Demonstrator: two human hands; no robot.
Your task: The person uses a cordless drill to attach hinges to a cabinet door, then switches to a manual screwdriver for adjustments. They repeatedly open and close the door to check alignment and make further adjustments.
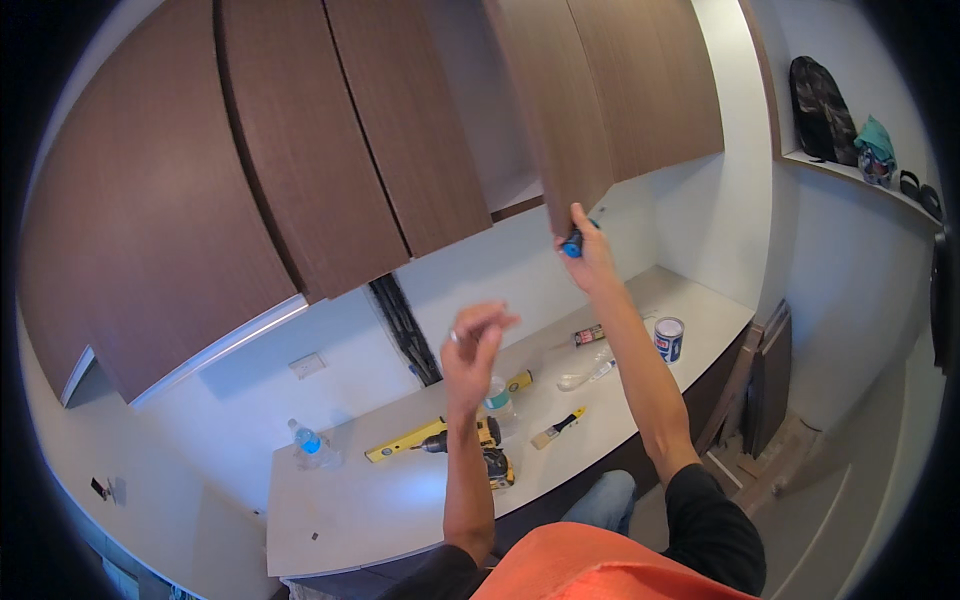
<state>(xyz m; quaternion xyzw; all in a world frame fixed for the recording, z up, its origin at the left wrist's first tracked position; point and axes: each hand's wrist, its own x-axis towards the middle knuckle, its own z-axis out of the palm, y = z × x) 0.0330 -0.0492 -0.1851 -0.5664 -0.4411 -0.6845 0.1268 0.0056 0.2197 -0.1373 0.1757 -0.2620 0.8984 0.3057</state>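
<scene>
My right hand (592, 255) is raised at the lower edge of a brown wood-grain cabinet door (560, 120), which stands swung out. Its fingers wrap round a tool with a blue-and-black handle (572, 244); the working end is hidden, so its kind is unclear. My left hand (474, 352), slightly blurred, hovers over the counter with loosely bent fingers and a ring on one of them. Nothing shows in it. Below that forearm lies a yellow-and-black cordless drill (490, 436), with a yellow spirit level (405, 438) behind it.
The white counter (390, 515) carries a paintbrush (558, 427), two plastic bottles (312, 442), a tube (590, 335), and a can (669, 338). More cabinet doors (290, 140) hang overhead. Brown boards (768, 385) lean at the right. A shelf (850, 170) holds a dark bag (822, 110).
</scene>
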